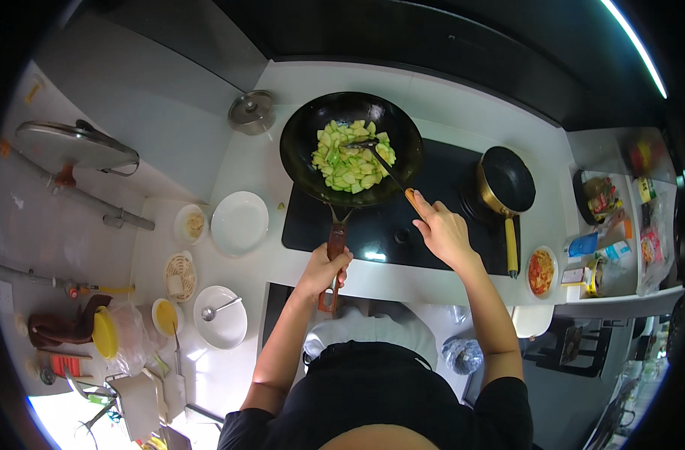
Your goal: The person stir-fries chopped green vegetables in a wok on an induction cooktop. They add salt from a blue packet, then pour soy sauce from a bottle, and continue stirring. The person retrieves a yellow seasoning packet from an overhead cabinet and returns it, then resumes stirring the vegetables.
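Note:
My left hand (324, 269) grips the brown wooden handle (336, 241) of a black wok (297, 143) over the left part of a black glass cooktop (443, 169). Sliced pale-green vegetable pieces (351, 169), perhaps zucchini, are heaped in the wok. In my right hand (444, 229) is the wooden handle of a spatula (392, 171), with my index finger stretched along it. The spatula's dark metal head rests among the upper slices, and part of it is hidden by them.
A brass-coloured saucepan (505, 180) sits on the cooktop's right side. Beyond it are a bowl of red-and-yellow food (541, 271) and a shelf of packets (606, 247). To the left stand a white plate (240, 223), a bowl with a ladle (221, 332), a bowl of yellow liquid (166, 316) and a glass-lidded pot (251, 115).

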Motion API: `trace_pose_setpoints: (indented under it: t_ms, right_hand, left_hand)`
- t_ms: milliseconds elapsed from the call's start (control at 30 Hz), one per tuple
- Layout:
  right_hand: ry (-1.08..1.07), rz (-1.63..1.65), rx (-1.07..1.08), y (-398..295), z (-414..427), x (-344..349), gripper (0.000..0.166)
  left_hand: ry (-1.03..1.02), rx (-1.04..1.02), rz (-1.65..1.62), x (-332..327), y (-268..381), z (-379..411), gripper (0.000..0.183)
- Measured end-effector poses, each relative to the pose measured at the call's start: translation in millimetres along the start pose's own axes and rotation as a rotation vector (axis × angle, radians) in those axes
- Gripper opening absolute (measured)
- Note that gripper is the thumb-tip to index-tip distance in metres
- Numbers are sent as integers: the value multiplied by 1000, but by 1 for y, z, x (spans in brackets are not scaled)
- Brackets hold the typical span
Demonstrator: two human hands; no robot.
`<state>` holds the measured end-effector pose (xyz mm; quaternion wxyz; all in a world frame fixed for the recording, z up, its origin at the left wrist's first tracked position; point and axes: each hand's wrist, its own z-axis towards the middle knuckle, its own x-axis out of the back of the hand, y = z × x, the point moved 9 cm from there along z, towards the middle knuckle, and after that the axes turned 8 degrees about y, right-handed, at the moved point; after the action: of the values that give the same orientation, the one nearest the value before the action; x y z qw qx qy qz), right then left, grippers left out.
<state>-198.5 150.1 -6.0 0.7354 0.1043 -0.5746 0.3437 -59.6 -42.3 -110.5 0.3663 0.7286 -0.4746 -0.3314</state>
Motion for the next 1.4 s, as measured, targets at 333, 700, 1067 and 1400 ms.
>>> trace_pose_setpoints:
  t_ms: [333,700,1067,1400]
  right_hand:
    - [86,567,-659,77,-97,-121,31]
    - [124,335,-679,54,-102,-164,56]
    - [396,325,-773,61,-111,-168,27]
    - [385,335,-802,60,-108,-171,25]
  left_hand:
    - [-13,38,-15,-4,-2,-4,37]
    - [36,78,24,-1,-5,-1,37]
    - [25,100,50,-3,-13,5,16]
    - [35,125,28,0,-13,4,14]
